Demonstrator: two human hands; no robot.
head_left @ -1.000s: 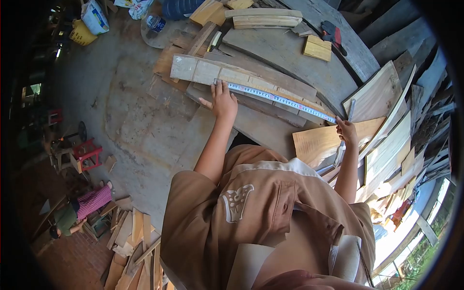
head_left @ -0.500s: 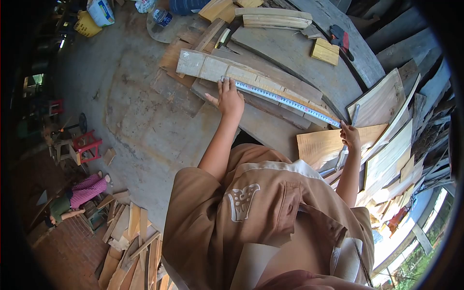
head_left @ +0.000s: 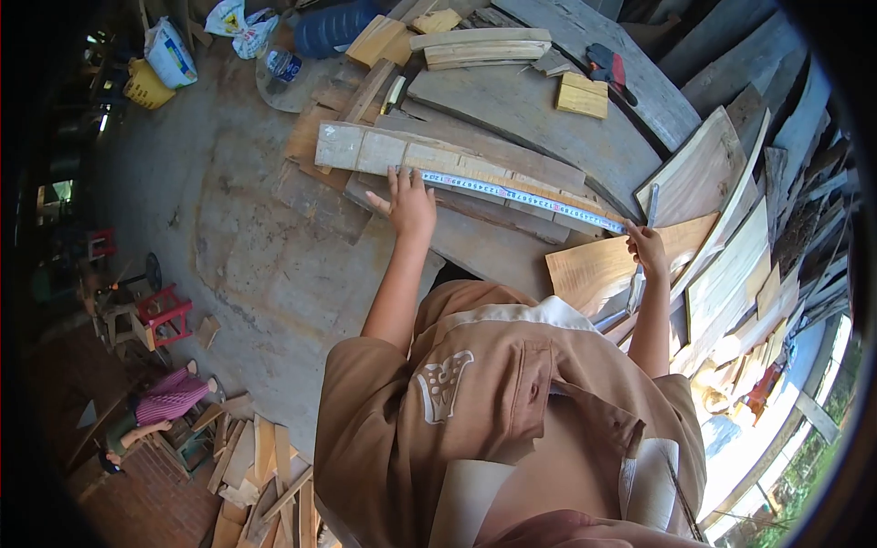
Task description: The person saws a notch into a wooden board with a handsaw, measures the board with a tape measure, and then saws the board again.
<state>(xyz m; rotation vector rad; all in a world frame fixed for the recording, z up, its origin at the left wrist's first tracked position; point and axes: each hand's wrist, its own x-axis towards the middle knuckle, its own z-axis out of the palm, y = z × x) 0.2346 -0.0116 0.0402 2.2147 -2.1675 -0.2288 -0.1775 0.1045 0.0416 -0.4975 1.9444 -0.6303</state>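
A white tape measure (head_left: 502,192) with printed numbers stretches along a long grey-brown wooden board (head_left: 365,151) marked with cross lines. My left hand (head_left: 413,208) lies on the tape's left end, fingers stretched and pressing it against the board, thumb out to the side. At the other end, my right hand (head_left: 647,245) has its fingers closed around the tape near the board's right tip. Whether a tape case sits inside that hand is hidden.
Curved wood strips (head_left: 484,46), a yellowish block (head_left: 582,96) and a dark-red glove (head_left: 607,71) lie beyond the board. Planks (head_left: 722,274) lean at right. A water bottle (head_left: 281,66) stands at upper left. Another person (head_left: 151,416) sits near a wood pile (head_left: 260,457).
The whole view has shifted, so the board and hands appear slightly further left. Both hands keep their places on the tape, and its position on the board looks unchanged.
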